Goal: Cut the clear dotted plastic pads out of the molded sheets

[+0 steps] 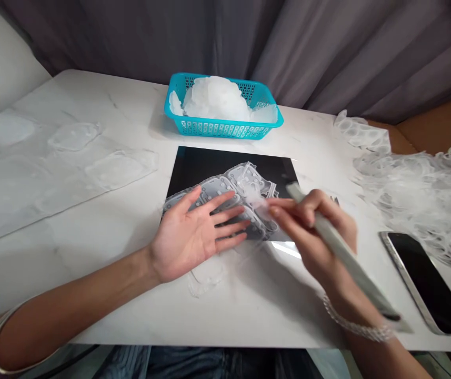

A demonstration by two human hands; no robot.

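My left hand [193, 234] lies palm up with its fingers spread, over the near left part of a translucent moulded sheet [219, 187]. The sheet has rounded outlines and small raised dots, and rests on a black board [199, 163]. Between the thumb and forefinger of my right hand [320, 226] is a small translucent piece [262, 208], blurred by motion. A long grey metal tool [341, 250], which looks like tweezers, lies across the same hand, pointing back toward the wrist. Part of the sheet hangs past the board's near edge.
A turquoise basket [225, 130] heaped with white translucent pieces [217, 97] stands behind the board. Clear sheets [31, 168] spread over the left of the table. On the right are a tangled pile of translucent scraps [410, 184] and a phone [430, 284]. A grey curtain [130, 42] hangs behind.
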